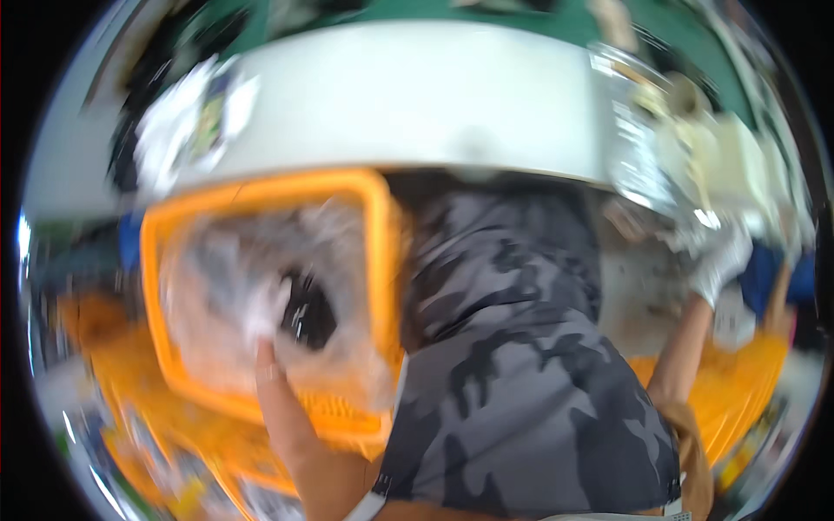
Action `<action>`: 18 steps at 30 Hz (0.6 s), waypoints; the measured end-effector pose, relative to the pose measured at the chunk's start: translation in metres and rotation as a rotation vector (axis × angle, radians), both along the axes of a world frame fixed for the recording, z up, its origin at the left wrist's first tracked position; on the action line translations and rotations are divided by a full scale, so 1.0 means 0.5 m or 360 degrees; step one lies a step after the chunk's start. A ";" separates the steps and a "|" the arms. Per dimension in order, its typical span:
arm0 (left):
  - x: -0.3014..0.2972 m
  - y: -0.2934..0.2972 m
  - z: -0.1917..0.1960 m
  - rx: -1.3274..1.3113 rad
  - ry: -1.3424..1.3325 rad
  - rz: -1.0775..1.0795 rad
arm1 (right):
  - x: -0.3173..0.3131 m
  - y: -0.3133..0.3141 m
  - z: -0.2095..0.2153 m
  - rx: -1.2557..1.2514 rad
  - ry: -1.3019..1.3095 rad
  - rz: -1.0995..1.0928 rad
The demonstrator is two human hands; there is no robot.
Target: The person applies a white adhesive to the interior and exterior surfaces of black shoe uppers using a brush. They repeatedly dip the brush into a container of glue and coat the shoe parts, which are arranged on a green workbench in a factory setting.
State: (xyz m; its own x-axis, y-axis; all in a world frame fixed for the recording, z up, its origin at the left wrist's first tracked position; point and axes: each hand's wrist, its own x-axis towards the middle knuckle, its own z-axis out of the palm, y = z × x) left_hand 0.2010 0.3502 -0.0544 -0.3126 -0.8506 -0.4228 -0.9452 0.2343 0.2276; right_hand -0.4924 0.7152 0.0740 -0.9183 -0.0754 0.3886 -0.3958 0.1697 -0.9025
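Note:
My left hand [266,306], in a white glove, reaches down into an orange plastic crate [380,252] at the left. The crate is lined with crumpled clear plastic [195,300]. A shiny black object [310,314] lies right beside the left hand's fingers; whether they grip it is lost in the motion blur. Out at the far right is my right hand [726,260], also white-gloved, by the near edge of some clear plastic bags [638,143]. Its fingers are too smeared to make out.
A white table [417,95] spans the front, with white items [187,122] at its left end. Cream-coloured pieces [721,165] stand at its right. Another person's arm [613,24] shows beyond. More orange crates [747,382] flank me; camouflage cloth [521,373] covers my lap.

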 end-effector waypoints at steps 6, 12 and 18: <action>0.018 0.143 -0.131 0.0347 -0.0050 0.0094 | -0.071 0.031 -0.018 -0.0219 0.0144 -0.0116; -0.048 0.119 -0.119 0.0517 -0.0023 0.0145 | -0.071 0.021 0.007 -0.0844 -0.0239 -0.0267; -0.190 0.163 0.002 0.0617 0.0286 0.0055 | -0.093 0.007 0.173 -0.1360 -0.0390 0.0217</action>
